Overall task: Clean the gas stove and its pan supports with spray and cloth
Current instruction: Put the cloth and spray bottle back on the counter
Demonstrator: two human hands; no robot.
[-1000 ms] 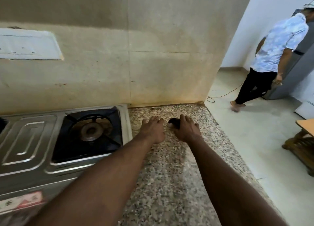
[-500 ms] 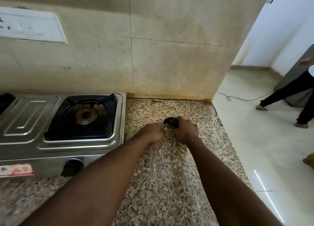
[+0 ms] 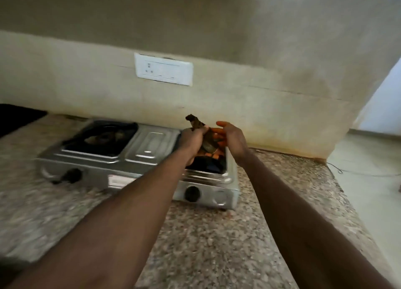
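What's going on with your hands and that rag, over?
Left hand gripping rag, held up over stove right burner. Right hand open beside it. Nothing in the way.

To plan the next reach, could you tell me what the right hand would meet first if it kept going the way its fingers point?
The right hand points up and left, so it would probably first meet the dark cloth gripped by the left hand. Depth is blurred.

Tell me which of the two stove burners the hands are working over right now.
The right-hand burner of the steel gas stove, above the right black knob. Both hands hold the dark cloth over it; the left-hand burner sits uncovered.
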